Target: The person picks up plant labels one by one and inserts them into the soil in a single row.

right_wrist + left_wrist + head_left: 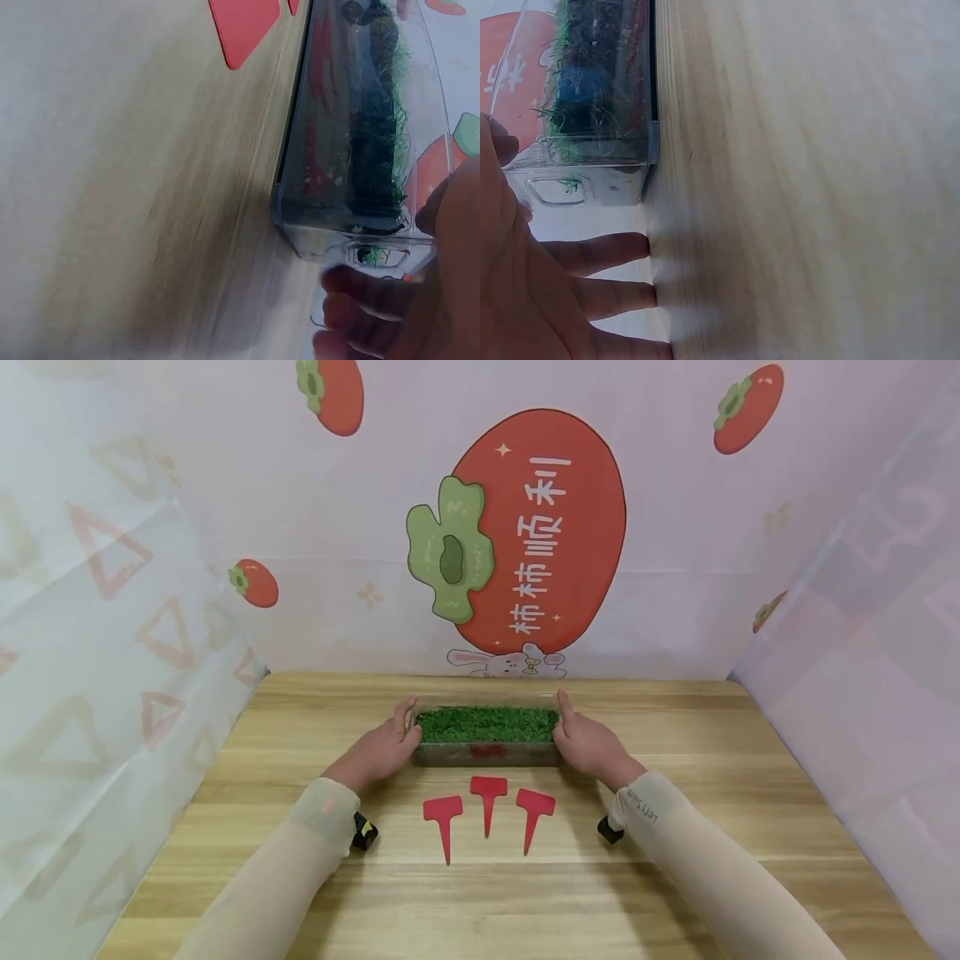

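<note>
A long clear plastic box (442, 755) stands on the table, with green artificial grass (487, 724) over dark filling inside. At its left end is my left hand (381, 750), thumb over the rim beside the small handle (557, 191); the other fingers reach straight down to the tabletop. My right hand (592, 745) grips the opposite end, its thumb at the rim and its blurred fingers curled below the handle (379, 256). In front of the box lie three red T-shaped plant labels: left (444, 809), middle (489, 787) and right (536, 803).
The wooden table (480, 910) meets a fabric backdrop (337, 610) printed with persimmons just behind the box. Pale cloth walls (90, 652) flank both sides. Black wrist cameras (364, 832) hang beneath the sleeves.
</note>
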`<state>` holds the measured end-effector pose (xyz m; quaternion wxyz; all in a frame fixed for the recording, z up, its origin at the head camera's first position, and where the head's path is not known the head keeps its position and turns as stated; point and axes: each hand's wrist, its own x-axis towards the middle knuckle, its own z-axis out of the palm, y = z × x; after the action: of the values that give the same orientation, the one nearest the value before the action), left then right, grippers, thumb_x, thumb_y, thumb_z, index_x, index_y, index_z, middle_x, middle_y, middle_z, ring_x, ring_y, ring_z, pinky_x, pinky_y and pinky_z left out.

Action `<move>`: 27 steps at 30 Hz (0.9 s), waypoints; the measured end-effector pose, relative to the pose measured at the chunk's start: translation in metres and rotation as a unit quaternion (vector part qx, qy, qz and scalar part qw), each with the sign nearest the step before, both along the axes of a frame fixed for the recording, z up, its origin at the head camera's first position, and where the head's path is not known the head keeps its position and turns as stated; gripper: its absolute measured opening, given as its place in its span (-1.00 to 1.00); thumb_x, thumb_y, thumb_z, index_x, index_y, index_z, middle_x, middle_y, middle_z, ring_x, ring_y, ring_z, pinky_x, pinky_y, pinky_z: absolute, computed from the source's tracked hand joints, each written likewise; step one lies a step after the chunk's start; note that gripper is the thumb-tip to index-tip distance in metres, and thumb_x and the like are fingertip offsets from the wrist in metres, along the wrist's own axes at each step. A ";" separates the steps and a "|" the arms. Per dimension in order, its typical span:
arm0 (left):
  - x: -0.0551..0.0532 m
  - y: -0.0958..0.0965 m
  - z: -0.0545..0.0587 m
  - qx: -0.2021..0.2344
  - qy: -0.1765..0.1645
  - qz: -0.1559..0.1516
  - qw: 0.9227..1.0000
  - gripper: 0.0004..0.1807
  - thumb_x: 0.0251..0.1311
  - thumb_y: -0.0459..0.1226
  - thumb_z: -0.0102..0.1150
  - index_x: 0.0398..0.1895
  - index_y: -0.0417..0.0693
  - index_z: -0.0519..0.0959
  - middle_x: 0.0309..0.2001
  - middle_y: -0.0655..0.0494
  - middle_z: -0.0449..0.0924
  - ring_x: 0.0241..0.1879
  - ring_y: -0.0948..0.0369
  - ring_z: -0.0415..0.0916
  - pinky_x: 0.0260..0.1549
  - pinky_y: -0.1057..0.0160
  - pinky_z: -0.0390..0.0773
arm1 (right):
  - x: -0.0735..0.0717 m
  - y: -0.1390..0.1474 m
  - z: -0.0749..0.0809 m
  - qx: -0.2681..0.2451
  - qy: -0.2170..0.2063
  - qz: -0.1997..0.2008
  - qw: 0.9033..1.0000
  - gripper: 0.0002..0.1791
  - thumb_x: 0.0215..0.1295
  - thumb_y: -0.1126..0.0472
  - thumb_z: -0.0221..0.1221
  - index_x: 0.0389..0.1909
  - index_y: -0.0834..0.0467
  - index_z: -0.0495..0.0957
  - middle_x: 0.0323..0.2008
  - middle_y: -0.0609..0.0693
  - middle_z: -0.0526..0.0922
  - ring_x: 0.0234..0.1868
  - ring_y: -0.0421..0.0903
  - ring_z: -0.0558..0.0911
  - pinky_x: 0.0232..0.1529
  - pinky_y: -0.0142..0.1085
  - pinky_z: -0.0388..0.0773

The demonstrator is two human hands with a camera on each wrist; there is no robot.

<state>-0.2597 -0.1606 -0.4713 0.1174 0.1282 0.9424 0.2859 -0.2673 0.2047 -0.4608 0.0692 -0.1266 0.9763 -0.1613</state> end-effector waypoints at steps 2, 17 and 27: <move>0.000 -0.001 -0.002 -0.001 0.001 0.002 1.000 -0.25 0.54 0.12 -0.45 0.63 0.22 -0.42 0.56 -0.15 0.08 0.42 -0.21 0.24 0.34 -0.24 0.27 | 0.002 -0.001 -0.001 -0.004 0.039 -0.001 0.999 -0.25 0.59 -0.02 -0.28 0.62 0.19 -0.28 0.08 0.28 0.62 0.06 0.18 0.64 0.12 0.07 0.54; 0.000 -0.002 -0.001 -0.010 0.004 0.000 1.000 -0.29 0.55 0.08 -0.51 0.62 0.17 -0.40 0.55 -0.18 0.08 0.44 -0.22 0.20 0.35 -0.21 0.25 | 0.051 -0.010 0.017 -0.105 0.197 0.068 0.972 -0.79 0.35 0.25 0.17 -0.07 0.21 0.65 -0.19 0.04 0.61 -0.12 0.01 0.56 -0.06 -0.05 0.57; 0.002 -0.002 -0.002 -0.003 -0.003 0.006 1.000 -0.28 0.55 0.09 -0.51 0.63 0.15 -0.39 0.56 -0.17 0.07 0.43 -0.23 0.22 0.35 -0.23 0.26 | 0.077 -0.024 0.005 -0.056 0.020 0.098 0.993 -0.54 0.29 -0.03 0.33 0.10 0.15 0.59 -0.06 0.03 0.59 -0.07 -0.07 0.56 -0.02 -0.10 0.57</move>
<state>-0.2578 -0.1625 -0.4733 0.1193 0.1213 0.9436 0.2840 -0.1901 0.1810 -0.4561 0.0578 -0.2287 0.9499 -0.2051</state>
